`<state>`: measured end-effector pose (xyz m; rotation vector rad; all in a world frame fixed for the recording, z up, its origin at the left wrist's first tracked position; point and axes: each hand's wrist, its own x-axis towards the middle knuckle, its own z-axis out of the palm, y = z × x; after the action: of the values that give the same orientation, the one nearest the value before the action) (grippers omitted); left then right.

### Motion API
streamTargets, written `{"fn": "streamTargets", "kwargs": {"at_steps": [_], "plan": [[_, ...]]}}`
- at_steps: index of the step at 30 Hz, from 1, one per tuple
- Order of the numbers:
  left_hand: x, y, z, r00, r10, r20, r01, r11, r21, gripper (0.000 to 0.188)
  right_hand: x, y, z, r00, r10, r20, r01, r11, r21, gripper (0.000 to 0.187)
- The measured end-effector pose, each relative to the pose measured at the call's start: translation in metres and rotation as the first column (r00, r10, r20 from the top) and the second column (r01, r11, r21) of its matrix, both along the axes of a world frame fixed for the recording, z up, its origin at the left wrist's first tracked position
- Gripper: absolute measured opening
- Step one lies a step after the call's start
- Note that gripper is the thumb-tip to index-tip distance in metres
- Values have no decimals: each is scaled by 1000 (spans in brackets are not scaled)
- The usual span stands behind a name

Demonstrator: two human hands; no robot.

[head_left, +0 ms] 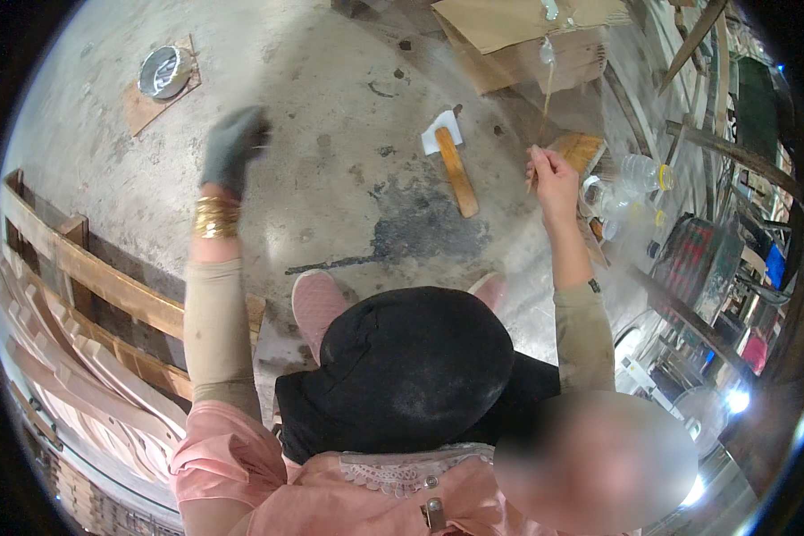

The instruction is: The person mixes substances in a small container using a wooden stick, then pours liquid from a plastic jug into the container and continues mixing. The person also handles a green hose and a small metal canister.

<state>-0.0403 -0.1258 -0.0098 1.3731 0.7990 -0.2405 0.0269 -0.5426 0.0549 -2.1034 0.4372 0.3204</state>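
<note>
Holding thin stick (pixel 548 94), far right: right hand (pixel 556 183), fingers pinched, stick's far end over cardboard (pixel 496 71). Left hand (pixel 232 154), gloved, left, nearest pot (pixel 185 68): blurred, grip cannot be told.

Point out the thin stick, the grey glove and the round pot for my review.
Thin stick (pixel 548 98): head view, middle of its shaft.
Grey glove (pixel 230 154): head view, its middle.
Round pot (pixel 185 67): head view, its right wall.
</note>
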Motion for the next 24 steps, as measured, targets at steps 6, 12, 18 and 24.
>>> {"fn": "streamTargets", "kwargs": {"at_steps": [6, 12, 18, 24], "plan": [[-30, 109, -29, 801, 596, 54, -586, 763, 271, 23, 17, -2, -40, 999, -33, 41, 38, 993, -114, 28], [7, 161, -44, 782, -177, -598, 616, 80, 783, 36, 14, -7, -51, 987, 94, 127, -17, 862, -506, 36], [37, 177, -51, 682, -380, -625, 686, 36, 727, 41, -20, -27, -57, 937, 287, 198, -118, 795, -595, 32], [22, 271, -73, 825, 49, -564, 389, 674, 628, 48, -15, 19, -75, 942, 225, 249, -69, 856, -512, 28]]}}
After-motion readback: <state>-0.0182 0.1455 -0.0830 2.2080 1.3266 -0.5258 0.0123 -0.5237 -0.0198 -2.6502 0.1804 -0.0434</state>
